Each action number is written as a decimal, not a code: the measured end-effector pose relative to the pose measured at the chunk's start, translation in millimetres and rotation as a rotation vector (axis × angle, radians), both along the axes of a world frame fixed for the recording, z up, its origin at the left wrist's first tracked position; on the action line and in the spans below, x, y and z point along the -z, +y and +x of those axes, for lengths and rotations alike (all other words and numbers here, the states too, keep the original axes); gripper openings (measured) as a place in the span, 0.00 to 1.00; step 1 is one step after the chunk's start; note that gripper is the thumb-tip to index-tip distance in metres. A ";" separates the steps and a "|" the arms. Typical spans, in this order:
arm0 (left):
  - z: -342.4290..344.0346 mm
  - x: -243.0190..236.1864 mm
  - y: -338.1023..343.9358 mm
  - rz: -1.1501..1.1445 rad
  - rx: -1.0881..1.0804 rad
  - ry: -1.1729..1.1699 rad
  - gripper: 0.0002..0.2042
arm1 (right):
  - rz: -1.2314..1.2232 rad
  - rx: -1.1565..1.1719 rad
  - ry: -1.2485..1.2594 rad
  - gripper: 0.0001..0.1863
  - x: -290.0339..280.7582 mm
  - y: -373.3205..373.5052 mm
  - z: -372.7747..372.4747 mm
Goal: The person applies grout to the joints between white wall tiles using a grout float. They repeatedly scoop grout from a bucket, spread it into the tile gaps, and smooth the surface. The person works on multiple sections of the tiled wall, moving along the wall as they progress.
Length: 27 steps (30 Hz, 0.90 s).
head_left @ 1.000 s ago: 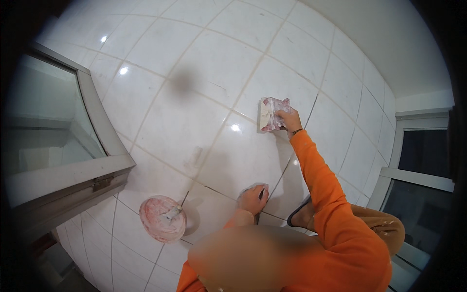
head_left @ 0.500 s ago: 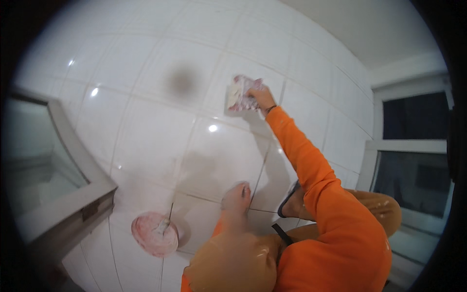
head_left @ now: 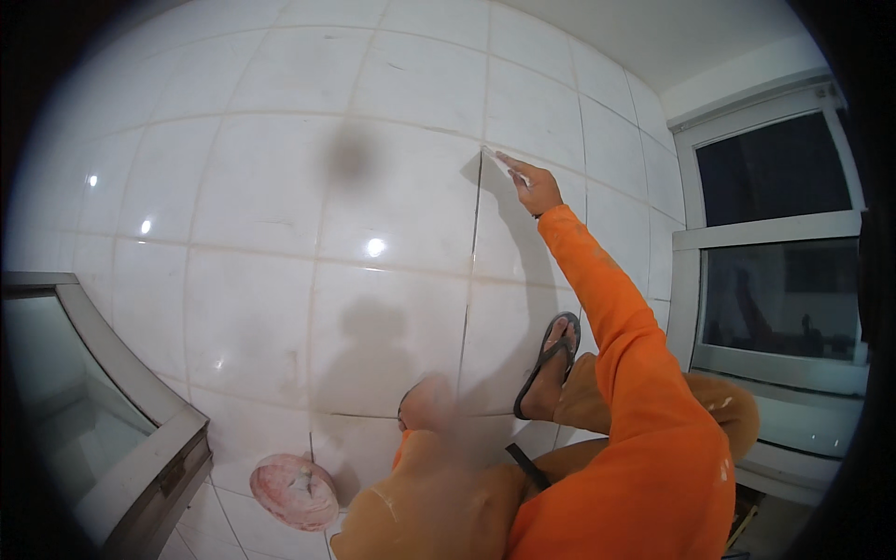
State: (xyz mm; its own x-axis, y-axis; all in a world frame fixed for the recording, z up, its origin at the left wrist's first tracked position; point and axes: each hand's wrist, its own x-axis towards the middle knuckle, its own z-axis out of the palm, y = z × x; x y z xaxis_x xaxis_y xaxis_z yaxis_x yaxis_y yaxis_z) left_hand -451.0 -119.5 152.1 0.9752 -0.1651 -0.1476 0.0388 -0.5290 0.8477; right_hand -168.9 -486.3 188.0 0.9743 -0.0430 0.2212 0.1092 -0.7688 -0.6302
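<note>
My right hand (head_left: 536, 189) is stretched out ahead, its fingers closed on a flat, whitish scraper (head_left: 487, 151) seen almost edge-on. The scraper's edge touches the white tile floor (head_left: 401, 215) where two joints meet. From there a dark joint (head_left: 477, 219) runs back toward my feet, while many other joints look beige and filled. My left hand does not show; only a bit of orange sleeve (head_left: 401, 452) appears beside my knee. A shallow pinkish bowl (head_left: 271, 495), holding a whitish lump, stands on the floor at the lower left.
My right foot (head_left: 551, 364) in a dark flip-flop stands near the joint. An open framed glass door (head_left: 140, 373) reaches in from the left. On the right is a pale framed window or door (head_left: 686, 280) with dark panes. A pale wall (head_left: 644, 33) borders the floor ahead.
The scraper has turned from its broad, pink-smeared face to nearly edge-on and now meets the joint. My view has shifted; the right foot shows more fully.
</note>
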 end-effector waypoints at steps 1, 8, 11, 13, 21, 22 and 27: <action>0.4 -0.6 -0.1 -0.026 -0.023 -0.026 0.08 | -0.030 -0.043 0.005 0.25 1.9 -1.2 3.1; -1.0 -0.5 -3.0 0.064 0.038 0.018 0.08 | -0.762 -0.346 -0.034 0.35 43.8 -16.5 -6.7; -7.0 10.7 -0.9 0.127 0.068 0.048 0.08 | -0.867 -0.369 -0.006 0.33 40.6 -8.2 -28.4; -10.4 15.6 -3.1 0.157 0.056 0.063 0.08 | -0.989 -0.437 0.129 0.31 25.9 -9.1 -48.1; -4.3 9.0 -7.2 0.071 0.039 -0.032 0.07 | -0.776 -0.082 0.465 0.26 -62.6 14.0 30.8; -3.2 7.5 -6.6 0.051 0.043 -0.029 0.07 | -0.707 -0.023 0.495 0.25 -63.9 15.1 47.3; -8.4 17.0 -3.5 0.065 0.084 -0.044 0.07 | -0.691 -0.110 0.611 0.29 -40.0 20.3 76.2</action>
State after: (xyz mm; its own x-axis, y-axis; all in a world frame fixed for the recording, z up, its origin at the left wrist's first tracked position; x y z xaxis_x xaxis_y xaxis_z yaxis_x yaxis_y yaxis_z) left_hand -459.5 -123.0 135.1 0.9642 -0.2375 -0.1181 -0.0443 -0.5831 0.8112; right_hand -92.7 -466.1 228.1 0.9210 0.0066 -0.3895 0.0039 -1.0000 -0.0077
